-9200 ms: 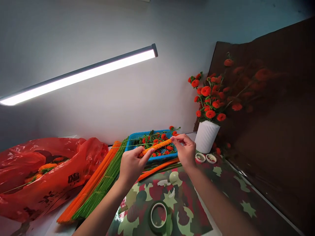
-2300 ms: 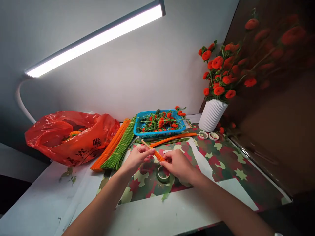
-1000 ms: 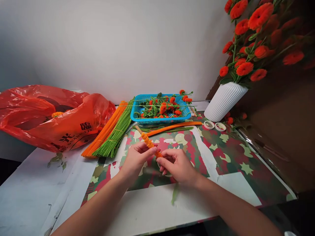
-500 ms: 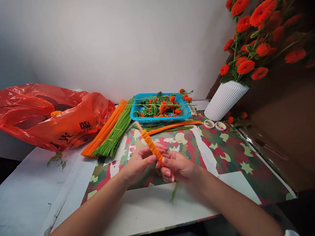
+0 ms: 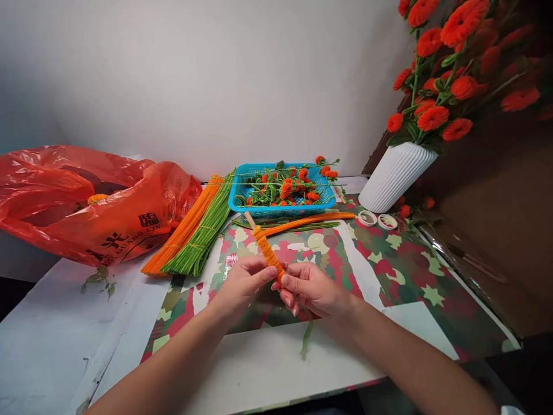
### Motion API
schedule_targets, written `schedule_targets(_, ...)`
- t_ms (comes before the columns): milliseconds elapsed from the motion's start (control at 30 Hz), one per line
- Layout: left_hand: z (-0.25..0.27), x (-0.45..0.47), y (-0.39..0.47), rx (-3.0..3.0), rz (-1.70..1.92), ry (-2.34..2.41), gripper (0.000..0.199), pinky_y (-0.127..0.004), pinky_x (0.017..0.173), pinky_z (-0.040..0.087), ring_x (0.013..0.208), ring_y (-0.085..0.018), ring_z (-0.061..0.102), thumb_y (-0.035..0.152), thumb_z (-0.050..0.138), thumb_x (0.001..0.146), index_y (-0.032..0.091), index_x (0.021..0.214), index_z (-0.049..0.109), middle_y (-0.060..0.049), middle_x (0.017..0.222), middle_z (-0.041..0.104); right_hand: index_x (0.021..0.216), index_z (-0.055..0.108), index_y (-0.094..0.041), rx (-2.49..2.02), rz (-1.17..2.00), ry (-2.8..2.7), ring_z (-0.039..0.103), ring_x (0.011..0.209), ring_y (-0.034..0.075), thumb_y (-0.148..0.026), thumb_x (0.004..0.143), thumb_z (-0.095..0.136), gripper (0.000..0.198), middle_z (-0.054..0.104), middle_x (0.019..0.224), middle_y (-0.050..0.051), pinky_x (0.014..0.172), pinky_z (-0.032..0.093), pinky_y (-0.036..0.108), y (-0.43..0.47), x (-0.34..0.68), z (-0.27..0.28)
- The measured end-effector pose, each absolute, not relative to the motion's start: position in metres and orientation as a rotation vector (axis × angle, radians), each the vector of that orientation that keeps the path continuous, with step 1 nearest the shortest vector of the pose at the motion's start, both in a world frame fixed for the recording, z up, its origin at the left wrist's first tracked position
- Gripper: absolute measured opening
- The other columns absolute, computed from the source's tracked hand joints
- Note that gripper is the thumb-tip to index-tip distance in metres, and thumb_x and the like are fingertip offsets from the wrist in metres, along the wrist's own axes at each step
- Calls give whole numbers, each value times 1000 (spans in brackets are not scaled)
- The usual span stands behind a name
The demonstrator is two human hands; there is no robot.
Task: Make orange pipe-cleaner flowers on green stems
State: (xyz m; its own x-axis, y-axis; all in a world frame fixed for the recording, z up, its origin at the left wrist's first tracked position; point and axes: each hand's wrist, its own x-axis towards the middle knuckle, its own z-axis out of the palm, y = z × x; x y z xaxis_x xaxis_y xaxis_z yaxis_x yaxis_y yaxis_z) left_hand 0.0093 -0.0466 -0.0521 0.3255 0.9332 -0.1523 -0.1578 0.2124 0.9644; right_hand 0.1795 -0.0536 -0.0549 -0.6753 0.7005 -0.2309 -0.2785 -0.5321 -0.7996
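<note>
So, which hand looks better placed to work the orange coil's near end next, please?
Probably the right hand: its grip is at that end of the orange coil, while the left hand pinches it slightly farther up.

Patterned tabletop [image 5: 432,268] with blue basket [image 5: 280,211], vase [image 5: 395,177], 2 apparent tape rings [image 5: 367,224]

Wrapped stick [image 5: 266,249]: lower end is hidden in the right hand [image 5: 314,289].
Red bag [image 5: 123,214]: cut by left edge.
Tall flowers [image 5: 433,118]: tops are cut off above.
</note>
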Motion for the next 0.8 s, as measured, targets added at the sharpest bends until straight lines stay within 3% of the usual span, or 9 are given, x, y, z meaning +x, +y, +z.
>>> schedule_targets(200,-52,10,-46,1047,937,948,33,-23,53,39,54,-11,49,47,77,68,14,66,73,-1,57,59,67,59,-13,-832,2008,-1134,53,48,6,-52,73,73,42,58,56,-4,47,45,18,-56,178,-50)
schedule_targets(433,-49,9,-47,1055,955,792,34,-26,71,47,73,-17,61,49,75,71,18,86,77,-5,81,72,79,61,-13,-616,2240,-954,46,43,3,-49,74,74,39,53,54,-6,43,36,15,-54,180,-51)
schedule_targets(800,-50,18,-55,1071,1064,893,29,-29,71,49,73,-19,64,43,71,77,15,83,74,-6,76,71,75,62,-12,-755,2114,-1032,52,48,5,-49,75,74,38,57,59,-4,46,41,16,-56,180,-53)
